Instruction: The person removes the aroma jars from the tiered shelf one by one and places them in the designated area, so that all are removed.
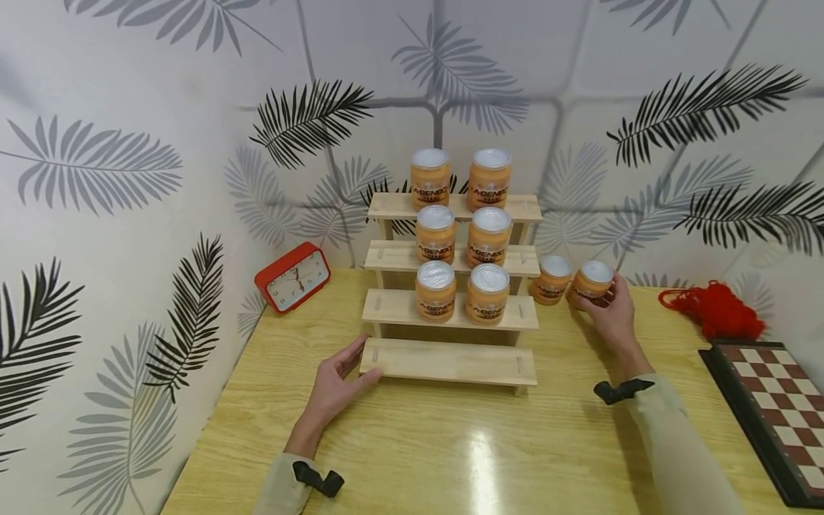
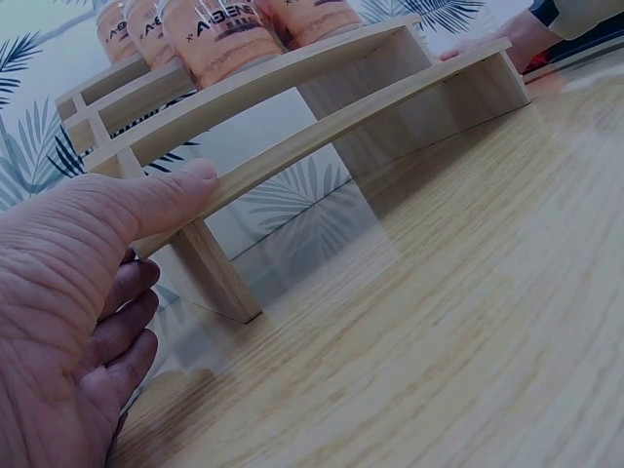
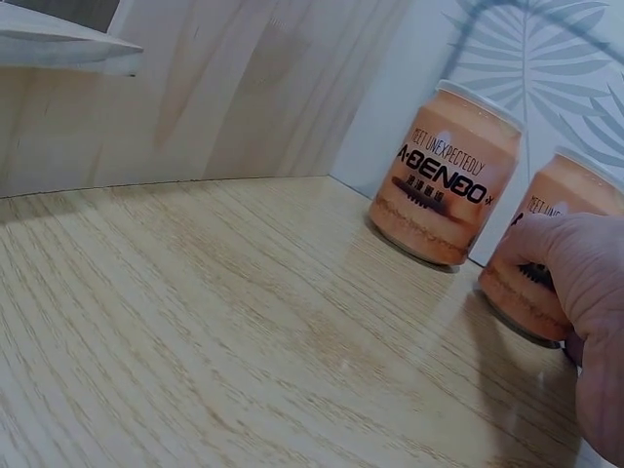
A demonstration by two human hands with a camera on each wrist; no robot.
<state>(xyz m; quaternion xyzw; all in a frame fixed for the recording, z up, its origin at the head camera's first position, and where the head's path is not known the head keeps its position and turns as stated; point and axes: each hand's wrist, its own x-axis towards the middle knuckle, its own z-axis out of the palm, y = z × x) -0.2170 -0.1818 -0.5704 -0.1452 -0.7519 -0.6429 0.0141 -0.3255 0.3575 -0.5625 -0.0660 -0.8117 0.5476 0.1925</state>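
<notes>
A stepped wooden display shelf (image 1: 447, 360) stands on the table, with orange cans (image 1: 435, 292) in pairs on its three upper steps. At the left end of the lowest step is my left hand (image 1: 331, 386). In the left wrist view, its thumb (image 2: 175, 195) lies on the board's edge and the other fingers curl beside the end. To the right of the shelf, my right hand (image 1: 614, 318) grips an orange can (image 1: 589, 282) with a silvery lid, thumb across its front. Another orange can (image 3: 448, 175) stands upright just left of it.
A red clock (image 1: 292, 277) sits at the back left against the wall. Toward the right edge lie a tangle of red string (image 1: 717, 311) and a checkered board (image 1: 775, 408) with a dark frame. Leaf-patterned wall covering (image 1: 566, 129) rises behind the table.
</notes>
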